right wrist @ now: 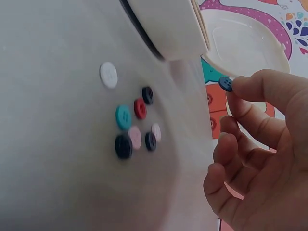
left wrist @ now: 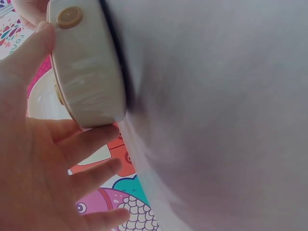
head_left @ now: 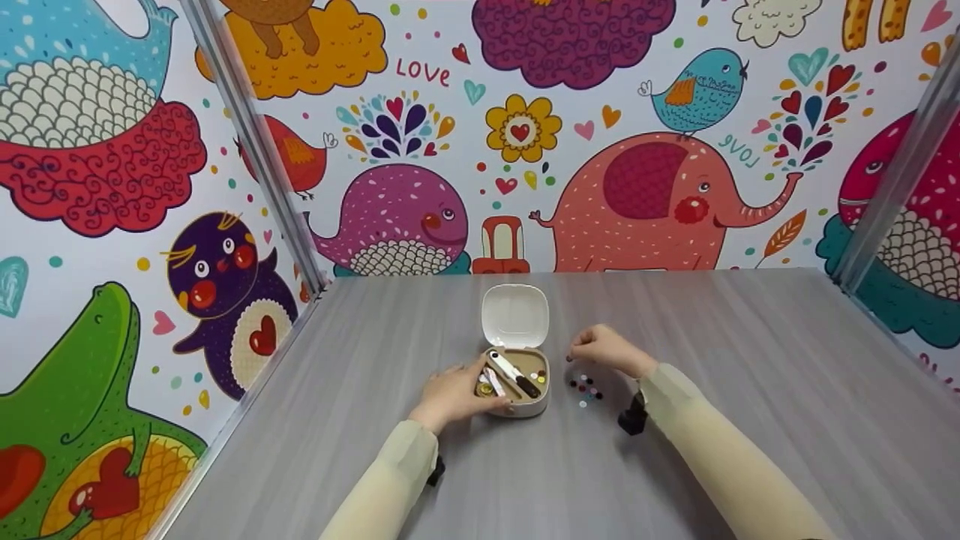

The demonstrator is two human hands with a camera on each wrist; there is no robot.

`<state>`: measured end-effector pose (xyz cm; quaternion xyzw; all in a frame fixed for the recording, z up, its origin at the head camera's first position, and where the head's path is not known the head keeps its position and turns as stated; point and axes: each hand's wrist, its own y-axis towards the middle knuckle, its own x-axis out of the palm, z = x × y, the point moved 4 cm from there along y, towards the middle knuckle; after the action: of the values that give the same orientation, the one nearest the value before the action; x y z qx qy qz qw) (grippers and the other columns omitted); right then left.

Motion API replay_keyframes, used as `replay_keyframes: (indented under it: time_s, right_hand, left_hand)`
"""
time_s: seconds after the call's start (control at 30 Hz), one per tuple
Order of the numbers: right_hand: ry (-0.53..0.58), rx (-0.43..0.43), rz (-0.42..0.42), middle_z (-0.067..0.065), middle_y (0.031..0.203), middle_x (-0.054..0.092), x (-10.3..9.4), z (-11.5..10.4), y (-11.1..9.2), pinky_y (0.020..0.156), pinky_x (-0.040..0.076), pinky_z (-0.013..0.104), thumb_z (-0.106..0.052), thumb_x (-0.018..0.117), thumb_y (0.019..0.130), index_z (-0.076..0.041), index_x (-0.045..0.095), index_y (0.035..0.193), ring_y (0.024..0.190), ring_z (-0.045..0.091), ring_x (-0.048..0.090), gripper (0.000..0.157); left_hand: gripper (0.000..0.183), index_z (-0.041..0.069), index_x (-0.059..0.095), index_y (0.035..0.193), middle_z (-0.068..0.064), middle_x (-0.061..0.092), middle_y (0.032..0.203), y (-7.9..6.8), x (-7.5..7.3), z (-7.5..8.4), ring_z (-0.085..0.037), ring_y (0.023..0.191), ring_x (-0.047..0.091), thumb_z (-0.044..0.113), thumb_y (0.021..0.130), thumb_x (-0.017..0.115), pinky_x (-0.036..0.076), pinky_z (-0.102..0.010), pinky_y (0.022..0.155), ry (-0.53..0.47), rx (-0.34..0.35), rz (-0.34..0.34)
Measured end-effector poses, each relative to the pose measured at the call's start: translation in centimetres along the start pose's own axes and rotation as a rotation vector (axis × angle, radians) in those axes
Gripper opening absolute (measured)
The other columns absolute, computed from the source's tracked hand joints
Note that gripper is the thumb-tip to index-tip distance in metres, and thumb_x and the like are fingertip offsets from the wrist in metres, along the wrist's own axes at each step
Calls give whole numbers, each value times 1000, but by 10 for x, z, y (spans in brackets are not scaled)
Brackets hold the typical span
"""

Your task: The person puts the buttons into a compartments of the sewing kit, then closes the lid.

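A small white box [head_left: 531, 409] with its hinged lid [head_left: 515, 316] raised stands on the table. My left hand [head_left: 453, 394] holds it at the left side, the thumb at the front and the other fingers spread in the left wrist view. Inside the box lie a white-and-black tool [head_left: 513, 372], a small pale item with a gold round piece, and a few buttons in the right compartment. To the right of the box, my right hand [head_left: 609, 349] pinches a dark blue button [right wrist: 225, 83] between thumb and forefinger, above the table.
Several loose buttons lie on the table right of the box, among them a teal button [right wrist: 123, 117], a red button [right wrist: 140, 109] and a white button [right wrist: 109, 75]. Printed panels with metal posts [head_left: 259, 150] edge the grey table [head_left: 720, 337] at the back and sides.
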<state>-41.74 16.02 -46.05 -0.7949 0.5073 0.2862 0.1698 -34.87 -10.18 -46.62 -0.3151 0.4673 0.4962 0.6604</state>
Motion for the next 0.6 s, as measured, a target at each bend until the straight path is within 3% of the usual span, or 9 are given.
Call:
replay_keyframes:
  time_s: [0.3, 0.6]
  right_hand:
    - [50, 22, -24, 6, 70, 61, 9, -11, 4, 50, 36, 20, -9, 63, 88, 9, 71, 88, 55, 7, 44, 20]
    - [58, -12, -45, 4, 66, 57, 18, -18, 9, 50, 35, 21, -7, 61, 87, 6, 72, 86, 53, 6, 42, 17]
  left_hand:
    - [97, 12, 37, 150, -15, 55, 137, -1, -1, 1, -39, 130, 43, 68, 76, 66, 29, -63, 103, -2, 1, 0]
    - [96, 14, 37, 151, -14, 57, 134, 0, 0, -1, -39, 129, 45, 68, 76, 65, 31, -63, 102, -4, 8, 4]
